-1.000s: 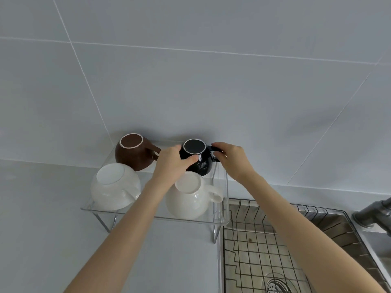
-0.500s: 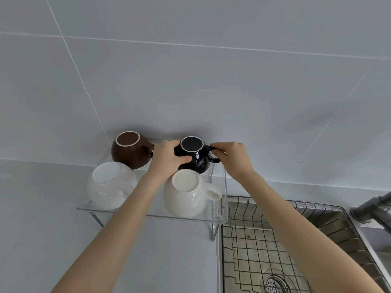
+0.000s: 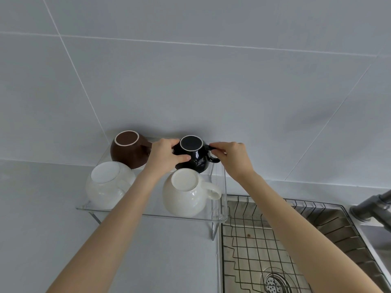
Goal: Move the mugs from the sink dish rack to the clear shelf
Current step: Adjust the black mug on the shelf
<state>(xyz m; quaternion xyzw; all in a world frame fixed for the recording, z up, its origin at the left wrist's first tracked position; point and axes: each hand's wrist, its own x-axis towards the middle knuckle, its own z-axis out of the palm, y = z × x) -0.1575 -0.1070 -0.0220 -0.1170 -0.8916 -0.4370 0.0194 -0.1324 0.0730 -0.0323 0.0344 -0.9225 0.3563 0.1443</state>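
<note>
Both hands have barely moved on the black mug [image 3: 193,155], upside down at the clear shelf's [image 3: 148,214] back right. Left hand [image 3: 164,156] cups its side; right hand [image 3: 231,158] pinches the handle, probably steadying it. Three mugs sit nearby.
</note>
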